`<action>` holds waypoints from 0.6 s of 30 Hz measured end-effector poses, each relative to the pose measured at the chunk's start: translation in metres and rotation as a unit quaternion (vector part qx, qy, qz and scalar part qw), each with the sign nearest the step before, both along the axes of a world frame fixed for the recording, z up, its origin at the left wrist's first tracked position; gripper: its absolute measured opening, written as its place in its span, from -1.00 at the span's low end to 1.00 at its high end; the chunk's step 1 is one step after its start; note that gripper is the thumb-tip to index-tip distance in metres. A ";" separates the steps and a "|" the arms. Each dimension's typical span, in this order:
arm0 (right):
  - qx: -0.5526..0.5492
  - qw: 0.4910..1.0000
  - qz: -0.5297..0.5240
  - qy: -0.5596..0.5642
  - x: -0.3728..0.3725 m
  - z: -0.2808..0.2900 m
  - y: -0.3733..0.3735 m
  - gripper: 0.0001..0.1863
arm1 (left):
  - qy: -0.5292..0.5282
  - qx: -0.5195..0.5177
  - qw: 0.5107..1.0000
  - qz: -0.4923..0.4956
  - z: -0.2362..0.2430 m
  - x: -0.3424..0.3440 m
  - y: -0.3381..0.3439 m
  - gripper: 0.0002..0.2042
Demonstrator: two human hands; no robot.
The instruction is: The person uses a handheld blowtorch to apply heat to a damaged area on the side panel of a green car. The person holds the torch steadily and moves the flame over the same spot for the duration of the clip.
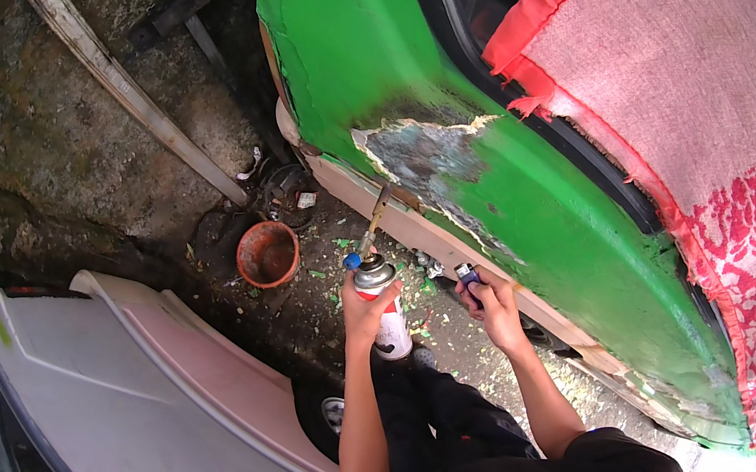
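Observation:
My left hand [366,310] is wrapped round a gas can [393,331], white and red with a silver top. Screwed on the can is a blow torch head [367,252] with a blue knob, and its metal nozzle points up toward the green car body [558,236]. I cannot make out a flame. Between the fingers of my right hand [496,308] is a dark blue lighter [467,274], its metal top upward. Ahead of both hands, the green paint has a scorched, peeled patch [430,155] showing grey metal.
A pink and red patterned cloth [668,57] covers the green car's window side. To the left stands a white car [151,374]. An orange-brown pot [268,254] sits on the ground among paint flakes. A long pale beam [140,96] leans at the far left.

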State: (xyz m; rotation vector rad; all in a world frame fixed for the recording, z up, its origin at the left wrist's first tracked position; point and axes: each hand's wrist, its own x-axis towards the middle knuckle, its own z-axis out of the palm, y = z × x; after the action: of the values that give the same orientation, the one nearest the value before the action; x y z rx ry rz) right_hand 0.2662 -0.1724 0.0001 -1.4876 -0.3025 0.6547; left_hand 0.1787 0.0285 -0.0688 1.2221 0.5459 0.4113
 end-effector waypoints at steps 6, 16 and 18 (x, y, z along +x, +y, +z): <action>-0.007 1.000 0.001 0.000 -0.002 0.000 -0.002 -0.77 | -0.007 -0.022 1.000 0.019 -0.002 -0.001 -0.002 -0.52; 0.004 1.000 0.004 0.012 -0.004 -0.003 -0.004 -0.78 | 0.000 -0.008 1.000 0.009 0.003 0.002 -0.004 -0.53; 0.006 1.000 -0.002 0.016 -0.004 -0.004 -0.006 -0.78 | -0.003 -0.003 1.000 0.005 0.002 0.002 -0.003 -0.53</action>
State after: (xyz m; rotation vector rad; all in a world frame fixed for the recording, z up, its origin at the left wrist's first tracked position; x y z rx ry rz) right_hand 0.2619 -0.1782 -0.0043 -1.4635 -0.2781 0.6715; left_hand 0.1811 0.0255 -0.0670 1.2124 0.5484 0.4216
